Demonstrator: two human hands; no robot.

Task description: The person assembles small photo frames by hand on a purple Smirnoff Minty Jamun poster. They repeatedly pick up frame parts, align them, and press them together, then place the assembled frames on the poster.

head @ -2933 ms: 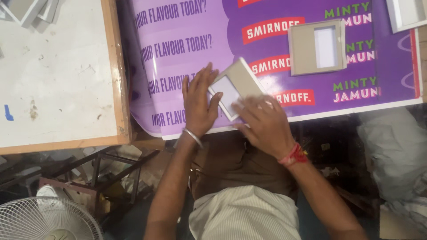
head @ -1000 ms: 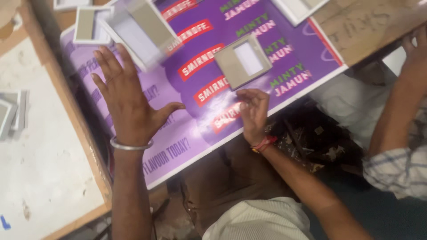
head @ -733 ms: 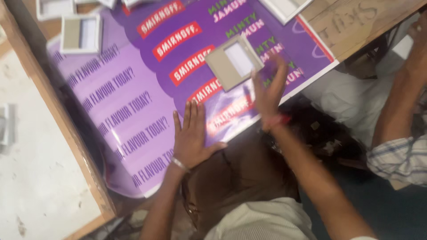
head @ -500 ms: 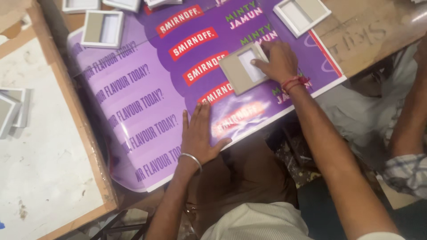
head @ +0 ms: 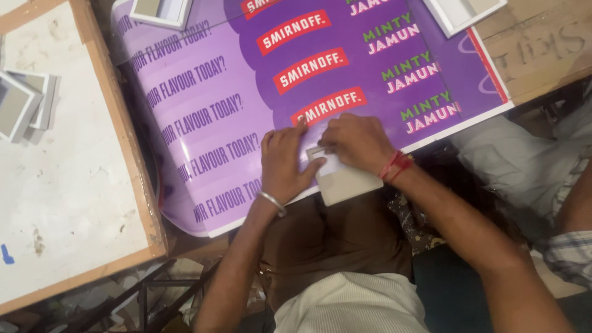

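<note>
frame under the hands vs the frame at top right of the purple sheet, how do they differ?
The held frame sits at the near edge of the purple sheet, partly overhanging it; the top-right frame lies at the far edge, half on the wooden table.
The held frame is gripped by the left hand and right hand; the top-right frame lies untouched.
The held frame is half hidden by fingers; the top-right frame is cut off by the picture's edge.
Both are pale, flat and rectangular.

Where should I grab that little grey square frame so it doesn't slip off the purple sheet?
Probably by its near edge, the part of the grey frame that sticks out past the purple sheet toward the person's lap. Come from below that overhang with a pinch: the frame is flat and thin, and the left hand and right hand already cover its far side.
</note>
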